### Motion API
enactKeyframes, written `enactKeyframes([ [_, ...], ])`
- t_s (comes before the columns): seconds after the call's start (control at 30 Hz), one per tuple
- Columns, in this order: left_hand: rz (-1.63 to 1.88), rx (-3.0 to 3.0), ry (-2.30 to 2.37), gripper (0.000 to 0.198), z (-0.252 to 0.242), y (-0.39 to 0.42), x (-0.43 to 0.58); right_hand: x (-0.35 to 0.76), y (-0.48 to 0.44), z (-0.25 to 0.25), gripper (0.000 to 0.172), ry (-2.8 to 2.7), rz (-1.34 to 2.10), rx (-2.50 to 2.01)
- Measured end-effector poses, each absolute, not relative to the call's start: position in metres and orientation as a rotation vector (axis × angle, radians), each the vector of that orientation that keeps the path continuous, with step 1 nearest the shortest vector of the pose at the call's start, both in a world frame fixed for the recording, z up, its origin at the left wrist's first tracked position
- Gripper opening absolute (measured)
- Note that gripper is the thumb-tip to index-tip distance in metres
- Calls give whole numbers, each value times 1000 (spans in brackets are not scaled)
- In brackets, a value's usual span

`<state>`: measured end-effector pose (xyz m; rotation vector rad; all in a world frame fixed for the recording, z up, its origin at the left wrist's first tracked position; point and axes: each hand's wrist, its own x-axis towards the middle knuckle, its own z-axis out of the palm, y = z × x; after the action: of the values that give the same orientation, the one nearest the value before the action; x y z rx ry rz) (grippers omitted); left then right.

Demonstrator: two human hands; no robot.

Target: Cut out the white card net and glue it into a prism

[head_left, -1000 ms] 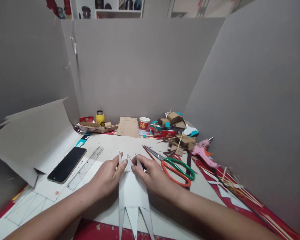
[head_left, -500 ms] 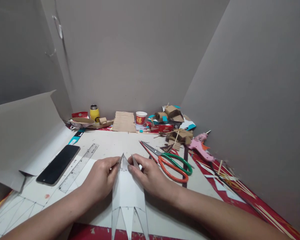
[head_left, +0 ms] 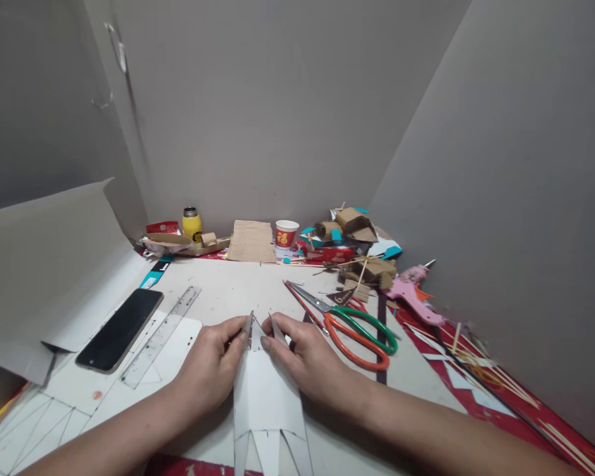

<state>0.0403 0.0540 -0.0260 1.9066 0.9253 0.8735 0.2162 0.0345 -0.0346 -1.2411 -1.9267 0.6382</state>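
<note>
A white cut card piece [head_left: 266, 396] with pointed tabs at both ends lies on the table in front of me. My left hand [head_left: 213, 367] pinches its far left tab, fingers closed on the card. My right hand [head_left: 305, 357] pinches the far right tab the same way. The two side tabs stand folded up between my fingertips, with a small pointed tab between them.
Scissors [head_left: 350, 324] with green and orange handles lie just right of my right hand. A black phone [head_left: 119, 328] and a clear ruler [head_left: 161, 335] lie at the left. A pink glue gun [head_left: 412, 294], cardboard scraps [head_left: 352, 231], a paper cup [head_left: 286, 234] and a yellow bottle [head_left: 192, 225] line the back. Grey boards wall the table.
The view tilted down and shifted; my hands stayed on the card's far tabs and pressed them closer together, folding them more upright.
</note>
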Motion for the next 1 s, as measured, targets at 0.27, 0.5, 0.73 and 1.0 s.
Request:
enactKeyframes([
  [0.27, 908, 1834, 939, 26, -29, 51, 43, 216, 36, -39, 11, -1924, 660, -1272],
  [0.5, 910, 1809, 976, 26, -37, 52, 42, 216, 39, -43, 9, -1947, 671, -1290],
  [0.73, 879, 1819, 1027, 23, -40, 55, 43, 214, 38, -46, 10, -1949, 698, -1279],
  [1.0, 903, 1800, 1025, 25, -37, 51, 43, 215, 38, -45, 11, -1925, 704, -1276],
])
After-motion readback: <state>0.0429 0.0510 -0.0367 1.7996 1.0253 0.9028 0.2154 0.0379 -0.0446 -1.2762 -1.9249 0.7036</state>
